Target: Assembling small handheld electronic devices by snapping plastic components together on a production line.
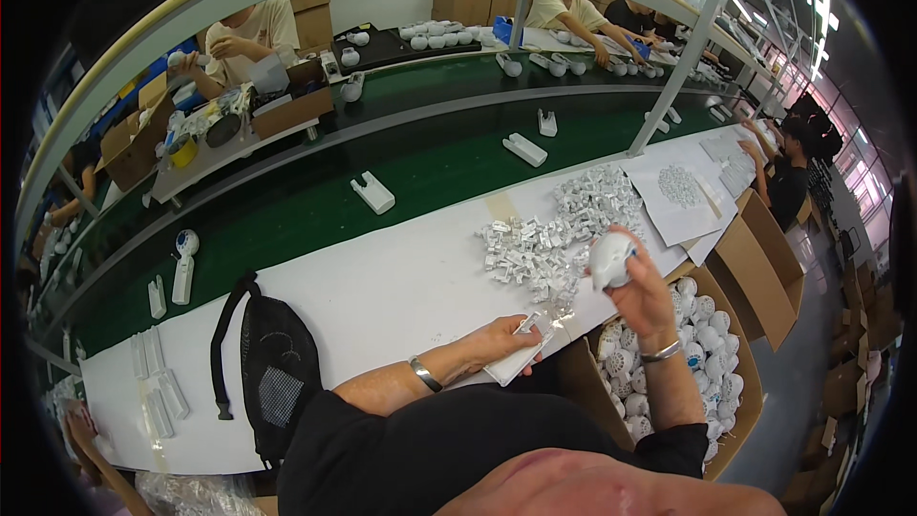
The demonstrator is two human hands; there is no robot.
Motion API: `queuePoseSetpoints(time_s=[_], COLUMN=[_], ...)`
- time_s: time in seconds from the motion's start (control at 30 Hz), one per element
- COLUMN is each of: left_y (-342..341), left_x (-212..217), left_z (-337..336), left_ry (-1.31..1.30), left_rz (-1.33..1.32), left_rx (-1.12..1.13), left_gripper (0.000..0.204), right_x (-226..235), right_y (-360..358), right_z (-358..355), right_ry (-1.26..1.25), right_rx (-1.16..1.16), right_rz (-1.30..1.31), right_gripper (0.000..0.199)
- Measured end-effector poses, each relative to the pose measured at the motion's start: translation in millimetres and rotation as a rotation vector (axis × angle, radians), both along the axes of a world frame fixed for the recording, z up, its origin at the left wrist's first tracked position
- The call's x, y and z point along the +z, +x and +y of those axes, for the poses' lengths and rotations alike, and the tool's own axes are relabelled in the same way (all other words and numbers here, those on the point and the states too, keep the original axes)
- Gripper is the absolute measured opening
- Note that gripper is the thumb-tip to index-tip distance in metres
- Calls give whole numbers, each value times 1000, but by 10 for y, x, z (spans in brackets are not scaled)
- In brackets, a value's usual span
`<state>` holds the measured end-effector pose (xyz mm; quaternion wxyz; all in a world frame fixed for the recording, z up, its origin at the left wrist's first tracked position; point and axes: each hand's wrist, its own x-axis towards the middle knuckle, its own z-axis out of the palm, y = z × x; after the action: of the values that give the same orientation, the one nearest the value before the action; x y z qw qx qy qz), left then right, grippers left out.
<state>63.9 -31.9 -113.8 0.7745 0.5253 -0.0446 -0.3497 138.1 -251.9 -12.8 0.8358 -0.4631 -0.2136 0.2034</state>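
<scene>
Your left hand (pixel 504 339) pinches a small clear plastic packet (pixel 531 325) at the bench edge. At two o'clock from it, your right hand (pixel 638 289) grips a rounded white plastic housing (pixel 609 259), long axis tilted toward eleven o'clock. An open brown cardboard box (pixel 755 298) sits at three o'clock; white paper sheets (pixel 680 193) lie beyond.

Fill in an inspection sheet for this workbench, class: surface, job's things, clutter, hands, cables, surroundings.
Surface: white bench top beside a green conveyor belt.
Job's things: round white shell; flat white piece; heap of small white parts; cardboard box of white shells.
Clutter: black mesh bag; paper sheets.
Hands: left hand on the flat piece; right hand grips the shell.
Cables: nothing seen.
Surroundings: other workers along the line.
</scene>
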Motion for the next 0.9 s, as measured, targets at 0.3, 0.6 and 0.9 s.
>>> queuePoseSetpoints(time_s=[0.3,0.6,0.9], left_y=[194,324,330], left_x=[-412,-604,-707], left_z=[34,-6,-5], left_ry=[-66,-153,-199], left_rz=[39,27,42], left_rx=[62,-25,-49], left_gripper=[27,28,30], right_x=[1576,2354,2862], right_y=[506,936,1293], right_z=[253,668,2129], right_ry=[-171,-547,-736], right_rx=[-527,-1019,-832], right_rz=[-707,-1203,-1654], right_gripper=[55,61,57])
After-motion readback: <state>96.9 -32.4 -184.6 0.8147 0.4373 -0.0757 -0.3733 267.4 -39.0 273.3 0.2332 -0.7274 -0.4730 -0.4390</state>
